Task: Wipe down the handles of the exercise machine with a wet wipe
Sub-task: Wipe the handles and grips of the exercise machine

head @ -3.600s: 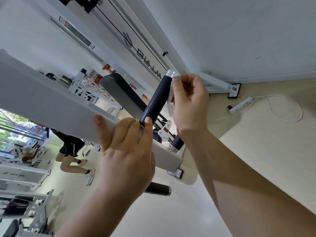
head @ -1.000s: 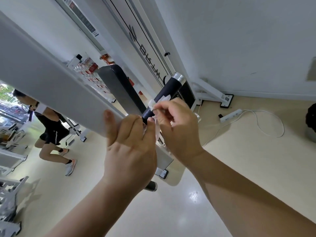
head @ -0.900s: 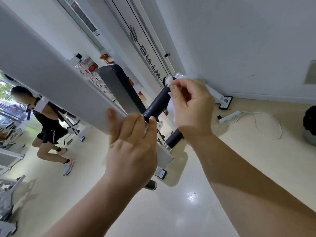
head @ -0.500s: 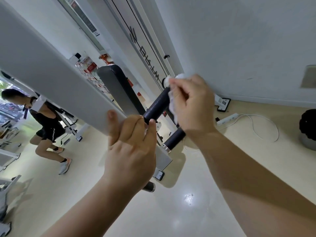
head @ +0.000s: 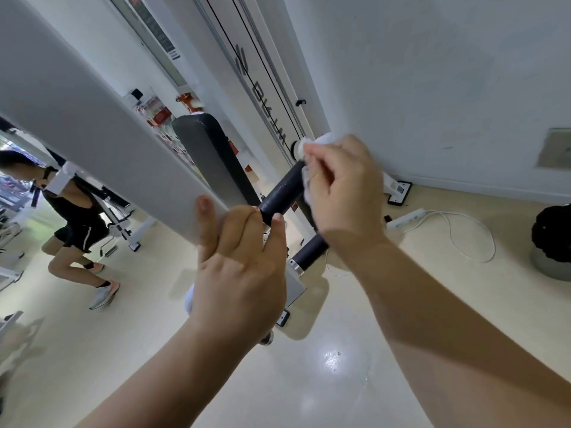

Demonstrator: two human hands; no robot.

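1. Two handles, upper handle (head: 279, 194) and lower handle (head: 310, 251); one wet wipe (head: 324, 139).
2. Upper handle slanting from left hand (head: 244, 273) up to right hand (head: 346, 193).
3. Right hand pinching wet wipe at tip; left hand gripping frame bar (head: 92, 118).

Left hand (head: 238, 273) and right hand (head: 343, 193): bare, nails kept short and plain. Left forearm (head: 173, 372) and right forearm (head: 448, 319): seen bare as far as the frame edge. Knuckle creases are noted on both hand backs. The right forearm is partly shaded near the wrist.
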